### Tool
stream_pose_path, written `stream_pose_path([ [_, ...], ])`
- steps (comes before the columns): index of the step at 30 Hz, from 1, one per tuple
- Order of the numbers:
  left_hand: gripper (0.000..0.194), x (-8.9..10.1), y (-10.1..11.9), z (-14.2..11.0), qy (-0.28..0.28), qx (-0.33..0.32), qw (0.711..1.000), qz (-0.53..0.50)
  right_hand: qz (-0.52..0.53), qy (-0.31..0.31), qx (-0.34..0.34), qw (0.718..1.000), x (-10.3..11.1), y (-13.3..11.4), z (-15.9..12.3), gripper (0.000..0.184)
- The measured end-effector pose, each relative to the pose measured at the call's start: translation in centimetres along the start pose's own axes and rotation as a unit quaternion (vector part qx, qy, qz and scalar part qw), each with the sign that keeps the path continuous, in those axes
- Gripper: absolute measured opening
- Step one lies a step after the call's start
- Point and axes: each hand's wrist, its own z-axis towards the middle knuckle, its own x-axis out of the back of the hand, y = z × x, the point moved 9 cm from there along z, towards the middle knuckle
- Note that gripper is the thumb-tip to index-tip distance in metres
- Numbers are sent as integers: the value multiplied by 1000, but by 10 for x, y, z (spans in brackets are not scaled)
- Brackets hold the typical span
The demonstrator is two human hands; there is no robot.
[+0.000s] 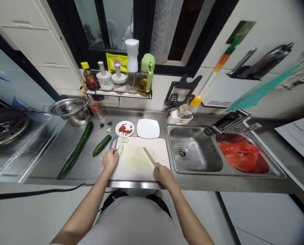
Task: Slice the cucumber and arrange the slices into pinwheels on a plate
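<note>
My right hand (pixel 165 175) is closed round the handle of a knife (pixel 149 157), its blade lying low over the middle of the white cutting board (pixel 134 173). At the board's left side, my left hand (pixel 109 159) has its fingers bent together on the near end of a row of cucumber slices (pixel 120 148). A few more slices (pixel 123 140) overlap near the top edge. Left of the board lies a cut piece of cucumber (pixel 102 145), with a long whole cucumber (pixel 76 149) farther left. Whatever sits under my left fingertips is partly hidden.
Behind the board stand a plate (pixel 118 128) of chopped red pieces and a square white plate (pixel 148 128). Cucumber scraps (pixel 108 130) lie nearby. A lidded pot (pixel 74 110) is at left. To the right are the sink (pixel 195 163) and a red plastic bag (pixel 240 155).
</note>
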Motion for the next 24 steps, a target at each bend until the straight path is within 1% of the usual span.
stream_pose_path([
  [5,31,6,24,8,23,-19,999,-23,11,2,-4,1000,-2,1,3,30],
  [8,32,4,41,16,23,-32,999,-20,15,-9,-9,1000,0,1,2,31],
  [11,32,2,53,25,29,-40,999,-4,20,-19,-15,999,2,0,0,32],
  [18,34,-5,62,45,40,-46,997,50,27,-20,-19,999,2,0,0,33],
  [24,34,-15,68,51,46,-62,993,84,27,-23,-26,999,0,3,1,32],
])
